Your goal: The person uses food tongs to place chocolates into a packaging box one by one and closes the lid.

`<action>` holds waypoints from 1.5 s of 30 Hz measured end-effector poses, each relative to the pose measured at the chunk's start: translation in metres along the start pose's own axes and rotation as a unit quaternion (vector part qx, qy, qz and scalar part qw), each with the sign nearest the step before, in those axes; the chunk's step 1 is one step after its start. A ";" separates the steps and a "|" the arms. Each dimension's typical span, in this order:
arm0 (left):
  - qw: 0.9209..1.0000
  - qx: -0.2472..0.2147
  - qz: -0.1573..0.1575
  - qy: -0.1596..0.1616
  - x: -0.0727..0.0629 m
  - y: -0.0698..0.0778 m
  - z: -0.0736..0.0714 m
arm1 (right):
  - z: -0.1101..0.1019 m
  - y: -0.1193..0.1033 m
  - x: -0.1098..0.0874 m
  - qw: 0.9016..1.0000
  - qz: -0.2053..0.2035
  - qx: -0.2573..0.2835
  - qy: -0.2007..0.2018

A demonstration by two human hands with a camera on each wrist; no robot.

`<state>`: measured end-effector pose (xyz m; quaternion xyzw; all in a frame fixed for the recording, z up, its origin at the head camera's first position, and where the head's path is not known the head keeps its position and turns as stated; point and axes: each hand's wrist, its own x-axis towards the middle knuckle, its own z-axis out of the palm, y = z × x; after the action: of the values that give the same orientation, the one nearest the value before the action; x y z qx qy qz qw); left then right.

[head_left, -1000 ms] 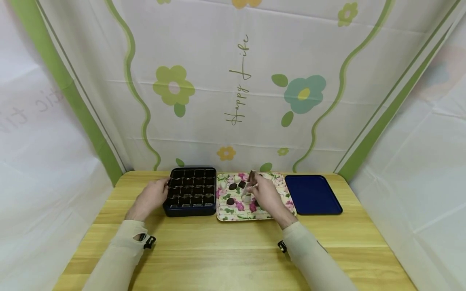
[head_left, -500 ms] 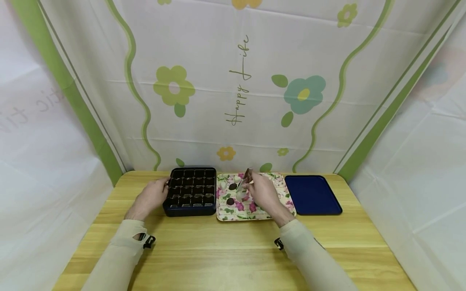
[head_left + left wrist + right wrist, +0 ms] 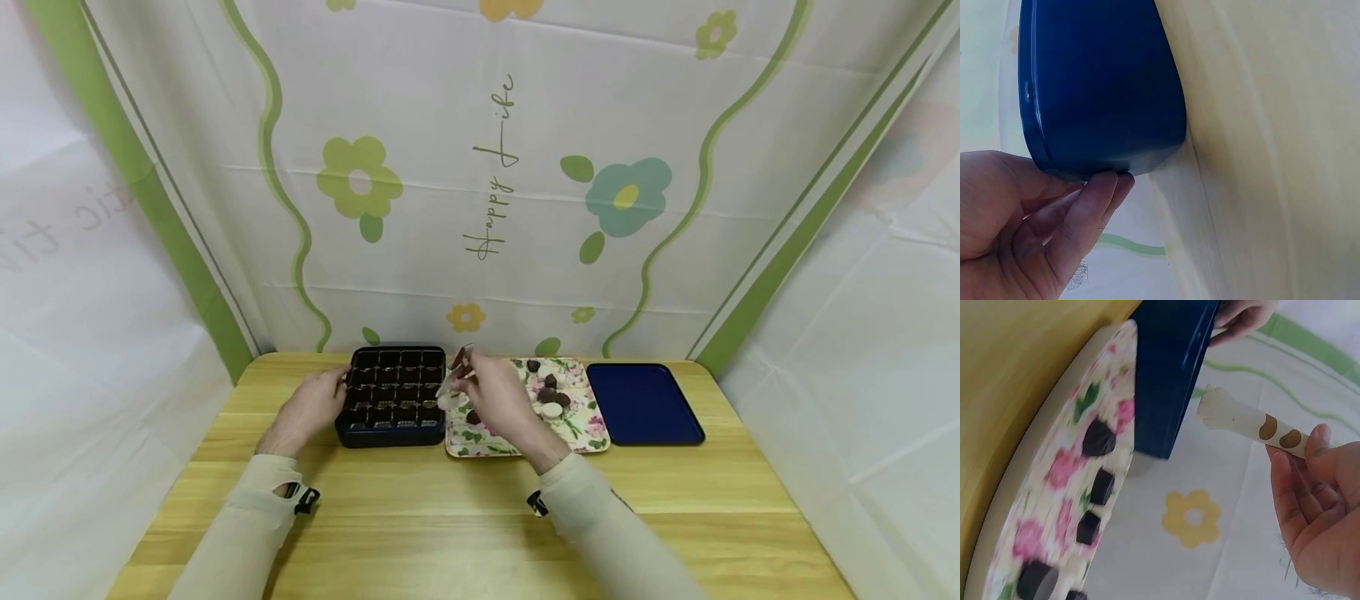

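The dark blue chocolate box stands at the left back, its black insert divided into several small compartments. My left hand grips the box's left side, fingertips against its wall, as the left wrist view also shows. In my right hand is a pair of white cat-paw tongs with brown spots, held between thumb and fingers. The paw tip hovers beside the box's right rim, above the left edge of the floral tray. I cannot tell whether a chocolate sits between the tips.
Several dark and white chocolates lie on the floral tray, more of them at its right half. A flat blue lid lies right of the tray. Behind the wooden table hangs a white flowered curtain.
My right hand has moved left with the tongs, from over the middle of the floral tray to the box's right rim. My left hand has stayed on the box.
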<state>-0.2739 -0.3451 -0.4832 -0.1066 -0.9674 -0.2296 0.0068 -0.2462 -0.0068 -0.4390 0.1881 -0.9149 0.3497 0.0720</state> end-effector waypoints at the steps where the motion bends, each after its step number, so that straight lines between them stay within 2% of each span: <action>1: 1.000 -0.001 0.000 0.000 0.000 0.000 0.000 | 0.003 -0.003 0.000 1.000 -0.005 0.001 -0.005; 5: 1.000 -0.002 0.001 0.004 -0.001 -0.001 0.001 | 0.014 -0.011 0.002 1.000 -0.018 -0.003 -0.019; 11: 1.000 0.001 -0.002 0.006 -0.001 0.000 0.001 | 0.027 -0.012 0.005 0.999 -0.039 -0.015 -0.021; 21: 1.000 0.001 -0.003 0.005 0.000 -0.001 0.001 | 0.031 -0.009 0.006 0.999 -0.037 -0.017 -0.033; 28: 1.000 -0.001 -0.003 0.003 -0.001 -0.002 0.001 | 0.018 -0.005 0.003 0.998 -0.028 0.027 -0.053; 36: 1.000 -0.005 -0.001 0.005 -0.001 -0.002 0.000 | -0.007 0.017 0.010 0.998 -0.005 0.062 0.001; 45: 1.000 0.014 0.005 0.014 -0.001 0.001 -0.001 | -0.029 0.050 0.019 0.996 0.028 0.077 0.029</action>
<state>-0.2727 -0.3451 -0.4818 -0.1085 -0.9697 -0.2179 0.0232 -0.2832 0.0411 -0.4434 0.1571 -0.8877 0.4266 0.0735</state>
